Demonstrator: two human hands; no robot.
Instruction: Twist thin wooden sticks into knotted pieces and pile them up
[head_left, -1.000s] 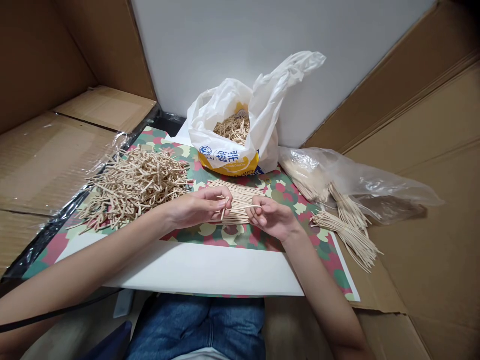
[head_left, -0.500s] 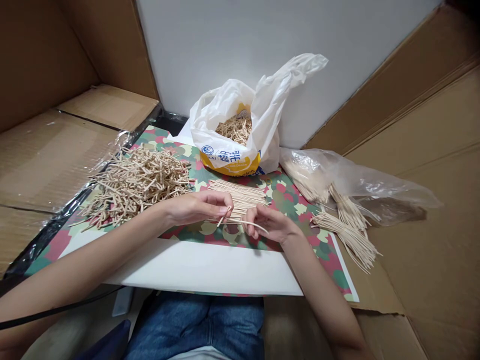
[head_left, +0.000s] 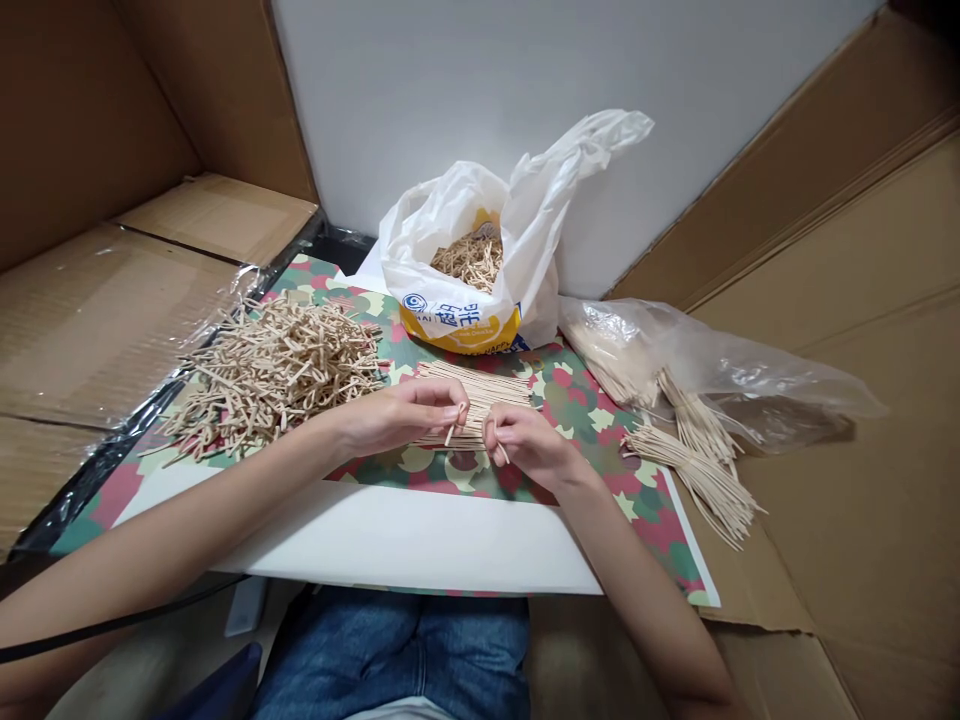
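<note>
Worked at a worktop [head_left: 420,540] under a camouflage mat [head_left: 592,405], walled in by cardboard left and right. Kept a white bag [head_left: 465,220] of short pieces open at the far edge, against the wall, with a clear bag [head_left: 720,365] slumped just to its right. Had a loose heap [head_left: 277,365] of short pieces on the mat to the left, well apart from the bundles [head_left: 701,475] of long thin sticks spilling from the clear bag on the right. Left a flat row [head_left: 480,385] of sticks lying between white bag and hands, just behind the fingers.

Brought both hands closer together than a second before, almost touching over the near edge of that row. Pinched a piece [head_left: 450,433] in the left hand [head_left: 397,415], thumb and fingertips closed on it, lower end hanging down, much as in the two earlier moments. Closed the right hand [head_left: 529,445] on a single stick [head_left: 498,447]. Carried that stick level between the hands a second back, then swung it out to the right, long end pointing away across the mat. Turned it steep by this moment, with only a short pale length showing below the curled fingers and the rest hidden in the hand. Could not tell whether stick and piece met. Judged from this: stick drawn back in toward the piece, the two held near each other, nothing laid down on heap, row or bundles.
</note>
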